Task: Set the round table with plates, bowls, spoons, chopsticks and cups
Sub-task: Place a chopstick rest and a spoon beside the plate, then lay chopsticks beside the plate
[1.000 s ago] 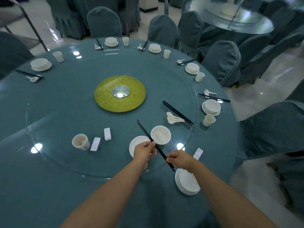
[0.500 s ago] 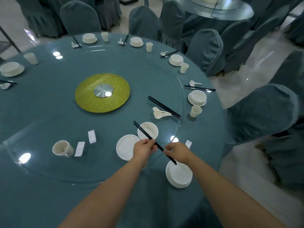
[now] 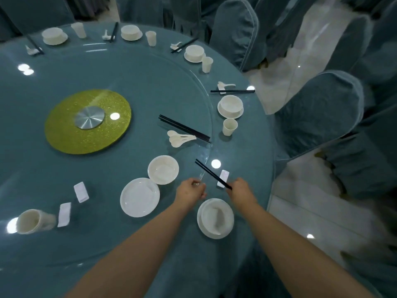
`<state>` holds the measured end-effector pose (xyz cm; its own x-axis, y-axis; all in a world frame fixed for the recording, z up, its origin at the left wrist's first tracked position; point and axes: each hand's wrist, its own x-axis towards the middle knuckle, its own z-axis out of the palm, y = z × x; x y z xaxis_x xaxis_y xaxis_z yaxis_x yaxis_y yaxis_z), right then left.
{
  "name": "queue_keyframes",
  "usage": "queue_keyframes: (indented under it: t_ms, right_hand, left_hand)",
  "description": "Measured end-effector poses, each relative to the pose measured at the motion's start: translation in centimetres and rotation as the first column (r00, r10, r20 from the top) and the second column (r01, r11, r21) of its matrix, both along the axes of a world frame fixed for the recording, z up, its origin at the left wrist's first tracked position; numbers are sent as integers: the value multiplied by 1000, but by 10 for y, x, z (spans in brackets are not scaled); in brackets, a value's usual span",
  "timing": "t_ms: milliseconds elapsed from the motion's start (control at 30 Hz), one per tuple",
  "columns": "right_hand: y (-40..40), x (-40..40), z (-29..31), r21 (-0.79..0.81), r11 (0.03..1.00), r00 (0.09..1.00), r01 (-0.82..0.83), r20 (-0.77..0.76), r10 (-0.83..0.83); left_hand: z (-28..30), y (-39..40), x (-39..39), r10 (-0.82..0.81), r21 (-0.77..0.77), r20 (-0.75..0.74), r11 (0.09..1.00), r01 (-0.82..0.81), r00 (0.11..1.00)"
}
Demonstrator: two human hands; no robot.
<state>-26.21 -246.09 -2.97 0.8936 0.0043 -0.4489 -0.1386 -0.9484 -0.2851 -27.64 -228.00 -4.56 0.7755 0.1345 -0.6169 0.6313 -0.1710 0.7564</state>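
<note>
Pair of black chopsticks [image 3: 211, 173], right of frame centre: long axis diagonal, free tips toward upper left, lower-right end grasped by the right hand [image 3: 241, 190], crossing above a white rectangular chopstick rest [image 3: 223, 177]. Left hand [image 3: 190, 191] alongside, fingers loosely curled, holding nothing. White bowl on plate [image 3: 215, 218] below, on the teal round table [image 3: 129, 72].

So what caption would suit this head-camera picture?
Right hand lays black chopsticks over a white rest beside the bowl on its plate.
</note>
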Motion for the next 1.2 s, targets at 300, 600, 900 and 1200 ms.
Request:
queue_keyframes:
  t_ms: [300,600,900,1200]
  right_hand:
    - [-44,9,-59,-164,986,993,-20,-115,1]
    - [-47,17,-77,-335,933,991,-134,-45,126]
    - [-46,14,-83,-334,934,992,-124,-9,128]
    - [26,80,-44,6,997,989,-79,126,78]
  left_hand:
    - [-35,13,1,-12,-39,15,999,12,1000]
    - [-49,-2,7,-41,-58,-35,998,39,999]
    - [-48,-8,17,49,-124,-118,990,-64,992]
    - [3,24,72,215,-210,-33,953,-217,976]
